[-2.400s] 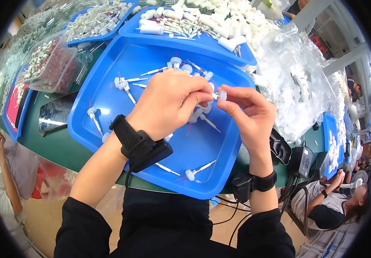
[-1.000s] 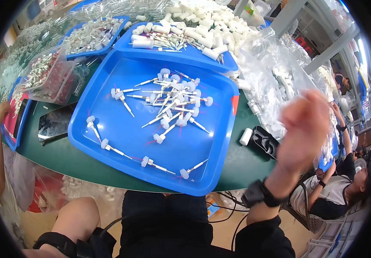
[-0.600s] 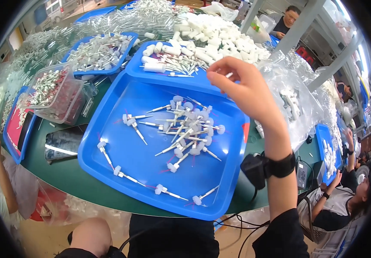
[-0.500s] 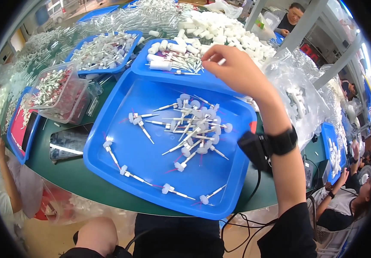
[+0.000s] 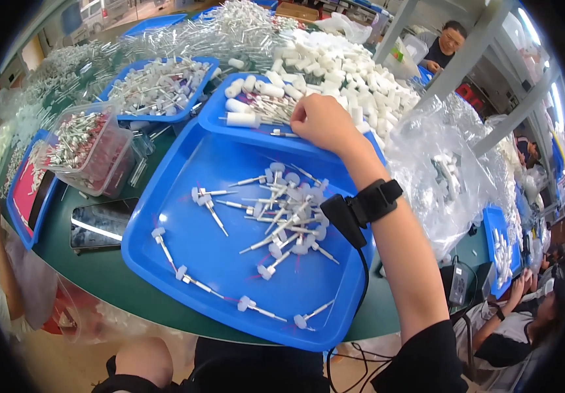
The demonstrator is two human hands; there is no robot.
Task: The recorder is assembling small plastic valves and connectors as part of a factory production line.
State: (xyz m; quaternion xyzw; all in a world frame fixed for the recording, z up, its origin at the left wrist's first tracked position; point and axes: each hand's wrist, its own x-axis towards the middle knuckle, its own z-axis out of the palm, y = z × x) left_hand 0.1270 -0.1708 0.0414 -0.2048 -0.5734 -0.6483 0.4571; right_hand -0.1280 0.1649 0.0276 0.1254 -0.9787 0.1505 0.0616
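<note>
On the counter (image 5: 99,268), beyond the near tray (image 5: 230,270), the far tray (image 5: 243,133) is partly covered by the right hand (image 5: 325,121); the left hand is out of sight. Whether the right grip holds any slim rods (image 5: 269,107) lying there cannot be told.

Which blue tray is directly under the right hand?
The blue tray with white cylinders and thin rods, beyond the large front tray; the right hand is over it, whereas only the wrist and forearm cross the front one.
</note>
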